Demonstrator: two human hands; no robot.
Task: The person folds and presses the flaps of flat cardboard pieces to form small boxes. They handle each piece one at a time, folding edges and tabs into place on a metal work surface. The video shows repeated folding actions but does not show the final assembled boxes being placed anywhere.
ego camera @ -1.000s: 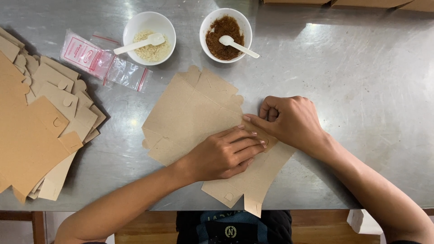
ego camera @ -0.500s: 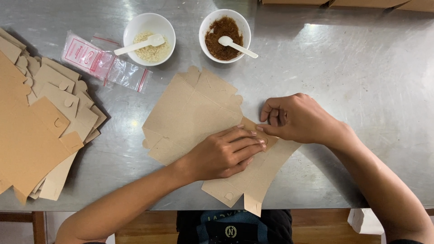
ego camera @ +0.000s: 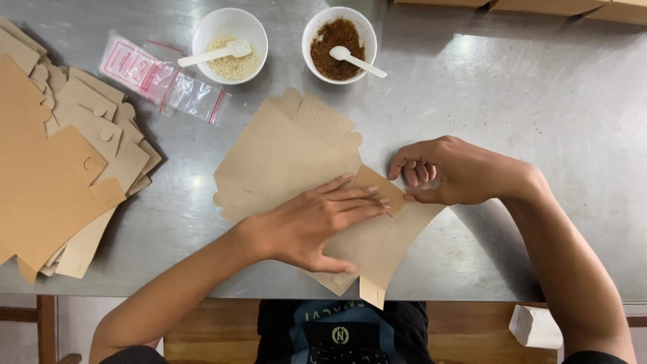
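Observation:
A flat brown cardboard box blank (ego camera: pixel 290 155) lies on the steel table (ego camera: pixel 526 101) in front of me. My left hand (ego camera: pixel 317 219) lies flat on its lower right part, fingers stretched toward a folded flap (ego camera: pixel 381 189). My right hand (ego camera: pixel 448 172) rests at the blank's right edge, fingers curled, thumb touching the flap's tip. The blank's bottom corner hangs over the table's front edge.
A pile of flat brown blanks (ego camera: pixel 54 168) fills the left side. Clear zip bags (ego camera: pixel 162 77) lie beside it. At the back stand a white bowl of pale crumbs (ego camera: pixel 229 44) and a white bowl of brown powder (ego camera: pixel 339 44), each with a white spoon. Cardboard boxes (ego camera: pixel 573 8) line the far right.
My right hand has slid to the right, off the blank toward its edge. The left hand has stayed pressed on the cardboard.

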